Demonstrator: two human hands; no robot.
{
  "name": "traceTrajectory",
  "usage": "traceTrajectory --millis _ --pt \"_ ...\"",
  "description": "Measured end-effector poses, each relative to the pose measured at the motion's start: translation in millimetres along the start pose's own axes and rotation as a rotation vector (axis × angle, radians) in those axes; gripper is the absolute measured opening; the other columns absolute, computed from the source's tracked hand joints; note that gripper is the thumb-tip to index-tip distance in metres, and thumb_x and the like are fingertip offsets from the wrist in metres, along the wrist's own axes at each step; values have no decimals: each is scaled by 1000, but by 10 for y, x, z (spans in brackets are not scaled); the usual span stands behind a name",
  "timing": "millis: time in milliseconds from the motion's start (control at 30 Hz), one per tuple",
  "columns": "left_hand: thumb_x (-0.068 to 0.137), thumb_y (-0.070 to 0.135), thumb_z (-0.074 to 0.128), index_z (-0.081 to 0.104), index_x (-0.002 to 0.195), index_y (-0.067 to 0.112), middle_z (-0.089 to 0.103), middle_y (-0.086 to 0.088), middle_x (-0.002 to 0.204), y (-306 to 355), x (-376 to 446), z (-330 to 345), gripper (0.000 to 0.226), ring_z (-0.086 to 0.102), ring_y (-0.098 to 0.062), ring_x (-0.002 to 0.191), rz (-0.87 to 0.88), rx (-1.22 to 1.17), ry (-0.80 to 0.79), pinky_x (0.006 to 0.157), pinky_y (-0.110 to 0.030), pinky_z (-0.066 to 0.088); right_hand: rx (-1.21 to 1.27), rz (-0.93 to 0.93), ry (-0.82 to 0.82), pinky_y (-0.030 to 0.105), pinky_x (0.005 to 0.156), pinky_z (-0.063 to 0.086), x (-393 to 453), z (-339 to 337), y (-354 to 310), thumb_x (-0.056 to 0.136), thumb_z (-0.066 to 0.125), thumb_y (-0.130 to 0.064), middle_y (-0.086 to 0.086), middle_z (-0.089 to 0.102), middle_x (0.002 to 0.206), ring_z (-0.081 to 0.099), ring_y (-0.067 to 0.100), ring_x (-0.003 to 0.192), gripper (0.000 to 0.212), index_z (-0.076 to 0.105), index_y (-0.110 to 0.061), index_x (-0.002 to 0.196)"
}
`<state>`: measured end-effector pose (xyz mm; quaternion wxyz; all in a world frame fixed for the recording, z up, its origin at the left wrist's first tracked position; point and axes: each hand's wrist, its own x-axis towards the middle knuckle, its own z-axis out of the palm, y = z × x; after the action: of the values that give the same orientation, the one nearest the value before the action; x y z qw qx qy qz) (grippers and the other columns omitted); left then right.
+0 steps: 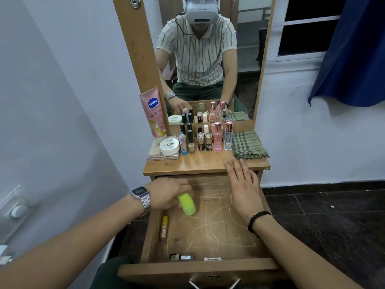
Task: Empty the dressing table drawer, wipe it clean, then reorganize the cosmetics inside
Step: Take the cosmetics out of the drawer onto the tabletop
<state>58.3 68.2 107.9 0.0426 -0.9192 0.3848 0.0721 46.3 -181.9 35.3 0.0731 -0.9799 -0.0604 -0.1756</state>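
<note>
Cosmetics (205, 138) and folded cloth (249, 146) on tabletop (200, 163), mirror (208, 59) behind

Pink tube (153, 113), beyond the left hand: "Vaseline", "Gluta-Hya" partly cut off, "10X" lower down. White round jar (169, 146) just below the tube: "NAIL POLISH"; smaller print on it too blurred to read.
</note>
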Motion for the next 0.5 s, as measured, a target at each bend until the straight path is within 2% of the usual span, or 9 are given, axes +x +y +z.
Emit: traceTrajectory --millis 200,300,400,500 --pt "67 38 80 63 106 36 61 16 104 -173 -273 -457 42 55 -4 95 -185 -469 294 83 -27 46 6 -1 11 45 111 30 -4 15 6 66 70 3 6 25 157 21 26 145 103 19 -22 151" --pt "68 35 82 65 98 36 66 16 97 -291 -376 -680 35 61 -4 88 -341 -653 417 78 -27 50 2 0 15 45 111 31 0 21 3 64 71 5 7 25 156 22 26 145 104 20 -22 151" --pt "73 37 79 66 96 30 68 12 94 -427 -390 -745 28 62 -7 86 -488 -725 548 75 -28 49 -2 1 20 45 110 32 -1 16 -1 64 71 5 7 26 156 23 26 144 103 21 -21 150" --pt "73 39 77 64 96 29 65 11 96 -507 -324 -705 28 61 -7 86 -598 -666 589 67 -22 44 -7 -3 21 45 110 32 -1 12 5 65 71 3 6 26 156 22 26 145 101 23 -21 150"
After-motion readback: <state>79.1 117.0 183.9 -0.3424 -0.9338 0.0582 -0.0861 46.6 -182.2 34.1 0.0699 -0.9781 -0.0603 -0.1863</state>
